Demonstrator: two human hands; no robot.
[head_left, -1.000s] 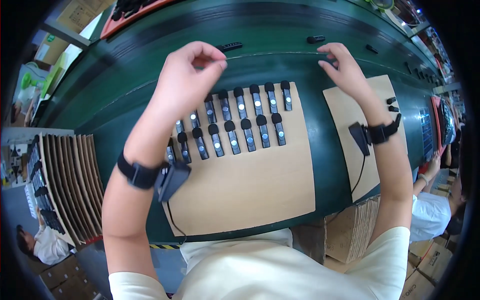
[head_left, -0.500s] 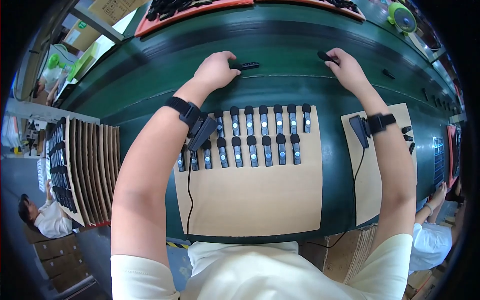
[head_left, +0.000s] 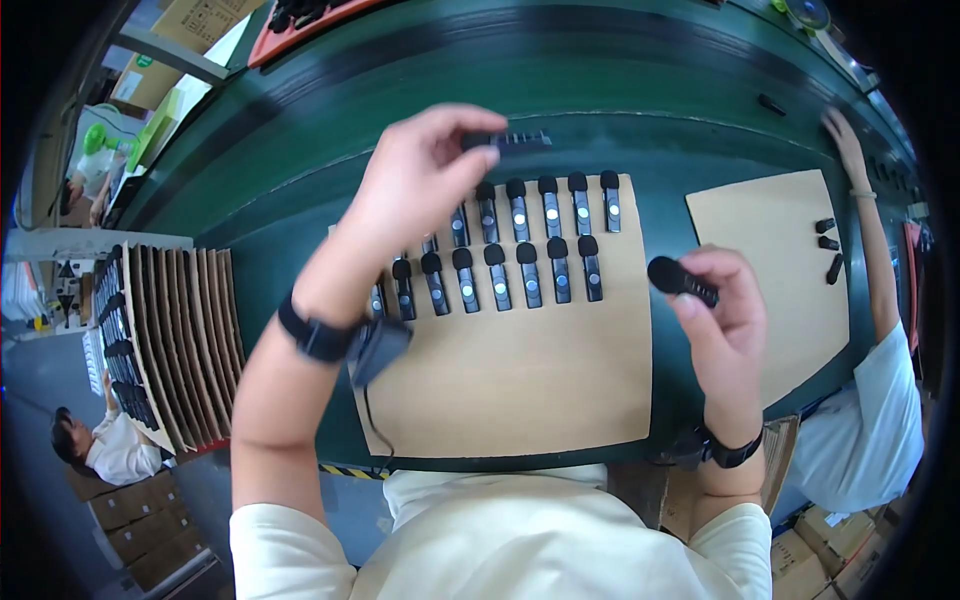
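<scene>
My left hand (head_left: pixel 420 165) is closed on a small black clip-on microphone (head_left: pixel 522 141), raised beyond the cardboard sheet; its foam end lies between thumb and fingertips. At the sheet's right edge, my right hand (head_left: pixel 732 310) pinches another clip-on microphone (head_left: pixel 690 283) by its body, the round foam cap pointing left. Two rows of similar foam-topped microphones (head_left: pixel 527 275) lie on the cardboard sheet (head_left: pixel 510 385). My left hand and forearm hide part of the rows' left end. Both wrists wear black straps with a small box.
A second cardboard sheet (head_left: pixel 760 215) on the right carries several small black pieces (head_left: pixel 828 242). A co-worker's arm (head_left: pixel 875 250) reaches over the green bench (head_left: pixel 330 190) there. Cardboard sheets (head_left: pixel 205 340) stand stacked at left. An orange tray (head_left: pixel 290 40) is at the far left.
My right hand has come back toward me with its microphone, down to the sheet's right edge. My left hand has lifted its microphone off the bench. A co-worker's arm has come in at right.
</scene>
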